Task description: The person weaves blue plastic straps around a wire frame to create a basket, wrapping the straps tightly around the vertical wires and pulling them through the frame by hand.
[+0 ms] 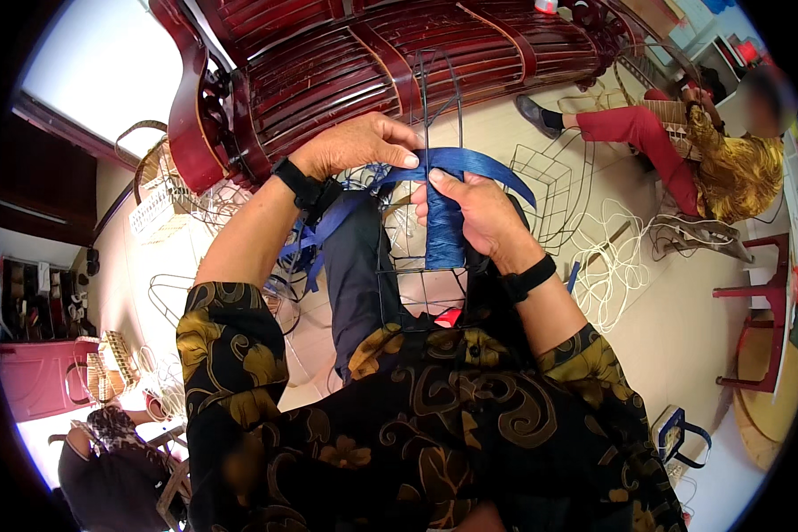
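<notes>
A black wire frame [426, 106] stands between my knees, its tall part rising in front of me. Flat blue strip is wound closely around its middle, forming a wrapped blue section [445, 244]. The loose end of the blue strip [492, 162] curves out to the right above this winding. My left hand [359, 146] pinches the strip at the frame's left side with thumb and fingers. Closed around the top of the winding, my right hand [488, 213] presses its thumb on the strip. More blue strip [337, 215] trails over my left thigh.
A dark red wooden bench [319, 84] stands ahead. Wire frames [545, 182] and tangled white cord [607, 279] lie at right, near a seated person [745, 173] and a red stool [767, 288]. Woven baskets [155, 199] stand at left; another person [111, 470] sits lower left.
</notes>
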A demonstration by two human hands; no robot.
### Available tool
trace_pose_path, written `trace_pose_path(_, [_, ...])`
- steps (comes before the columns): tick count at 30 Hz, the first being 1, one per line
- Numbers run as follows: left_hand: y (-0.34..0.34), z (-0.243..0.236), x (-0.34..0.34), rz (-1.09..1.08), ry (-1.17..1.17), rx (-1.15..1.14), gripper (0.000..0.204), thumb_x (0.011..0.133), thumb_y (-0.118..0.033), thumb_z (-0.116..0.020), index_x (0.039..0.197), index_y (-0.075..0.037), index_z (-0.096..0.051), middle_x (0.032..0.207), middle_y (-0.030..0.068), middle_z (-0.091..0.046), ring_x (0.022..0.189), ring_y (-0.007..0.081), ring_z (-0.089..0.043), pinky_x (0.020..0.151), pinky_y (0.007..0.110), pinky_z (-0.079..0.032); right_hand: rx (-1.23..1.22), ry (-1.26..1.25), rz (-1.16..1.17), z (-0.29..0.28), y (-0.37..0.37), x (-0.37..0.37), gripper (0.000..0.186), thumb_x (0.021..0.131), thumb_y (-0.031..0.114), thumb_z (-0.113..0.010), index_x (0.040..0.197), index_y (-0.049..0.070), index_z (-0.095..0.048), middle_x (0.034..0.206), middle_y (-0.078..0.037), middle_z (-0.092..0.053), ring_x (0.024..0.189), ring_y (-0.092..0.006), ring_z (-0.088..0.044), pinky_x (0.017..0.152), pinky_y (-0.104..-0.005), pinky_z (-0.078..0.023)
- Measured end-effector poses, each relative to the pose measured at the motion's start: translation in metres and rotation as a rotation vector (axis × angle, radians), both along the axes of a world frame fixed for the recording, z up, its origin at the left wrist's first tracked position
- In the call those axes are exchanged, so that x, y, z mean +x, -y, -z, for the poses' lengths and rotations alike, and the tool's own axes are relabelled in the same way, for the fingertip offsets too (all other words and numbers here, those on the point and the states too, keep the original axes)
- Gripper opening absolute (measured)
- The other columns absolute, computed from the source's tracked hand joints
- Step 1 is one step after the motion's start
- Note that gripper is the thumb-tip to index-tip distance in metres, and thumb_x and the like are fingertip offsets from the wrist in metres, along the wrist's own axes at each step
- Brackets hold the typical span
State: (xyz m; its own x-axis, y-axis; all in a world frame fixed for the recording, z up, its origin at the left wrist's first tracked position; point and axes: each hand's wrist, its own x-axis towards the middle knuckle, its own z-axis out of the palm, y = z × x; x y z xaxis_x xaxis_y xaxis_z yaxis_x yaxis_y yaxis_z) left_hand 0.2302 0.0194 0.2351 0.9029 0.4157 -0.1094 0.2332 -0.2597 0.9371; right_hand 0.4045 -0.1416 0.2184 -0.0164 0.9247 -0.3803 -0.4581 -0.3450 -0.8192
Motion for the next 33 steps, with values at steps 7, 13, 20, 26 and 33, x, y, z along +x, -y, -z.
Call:
trace_pose_path(7, [-0.121, 0.059, -0.242, -0.618, -0.283, 0.407, 0.021, 0.091, -0.029, -0.061, 0.093, -0.012, -0.071, 0.087, 0.0074, -0.068, 0.079, 0.0198, -0.065, 0.068, 0.035, -0.053, -0.031, 0.050, 0.036, -0.002, 0.003, -0.001, 0.023, 0.100, 0.019, -0.055, 0.104, -0.003, -0.059, 0.089, -0.012, -0.068, 0.075, -0.0178, -0.066, 0.069, -0.0303, -0.058])
trace_pose_path(13, [-0.068, 0.003, -0.360, -1.947, -0.938, 0.701, 0.059, 0.085, -0.053, -0.060, 0.098, 0.004, -0.072, 0.102, 0.0196, -0.072, 0.097, 0.0296, -0.070, 0.084, 0.041, -0.054, 0.073, 0.040, 0.006, 0.003, 0.000, 0.000, 0.022, 0.100, 0.018, -0.054, 0.103, -0.003, -0.058, 0.089, -0.012, -0.067, 0.075, -0.0180, -0.066, 0.069, -0.0300, -0.057])
trace_pose_path(20, [-0.015, -0.028, -0.089, -0.506, 0.068, 0.208, 0.060, 0.090, -0.030, -0.067, 0.139, 0.000, -0.050, 0.135, 0.0139, -0.057, 0.123, 0.0234, -0.054, 0.105, 0.034, -0.040, 0.122, -0.085, -0.061, 0.013, -0.001, 0.005, 0.023, 0.098, 0.019, -0.058, 0.105, -0.003, -0.062, 0.089, -0.012, -0.069, 0.076, -0.0192, -0.067, 0.072, -0.0337, -0.058])
trace_pose_path(26, [0.019, -0.005, 0.010, 0.089, 0.041, -0.163, 0.060, 0.087, -0.032, -0.072, 0.134, 0.002, -0.054, 0.109, 0.0099, -0.067, 0.103, 0.0172, -0.060, 0.094, 0.032, -0.046, 0.098, -0.032, -0.024, 0.005, 0.001, 0.002, 0.023, 0.098, 0.020, -0.060, 0.105, -0.002, -0.063, 0.088, -0.011, -0.068, 0.075, -0.0197, -0.068, 0.072, -0.0331, -0.058])
trace_pose_path(33, [0.016, 0.016, -0.008, -0.037, 0.053, -0.325, 0.060, 0.090, -0.027, -0.070, 0.140, -0.002, -0.049, 0.097, 0.0089, -0.068, 0.087, 0.0166, -0.065, 0.082, 0.029, -0.052, 0.230, -0.083, -0.044, 0.018, -0.002, 0.000, 0.023, 0.098, 0.020, -0.059, 0.104, -0.002, -0.062, 0.087, -0.011, -0.069, 0.074, -0.0173, -0.067, 0.069, -0.0301, -0.058])
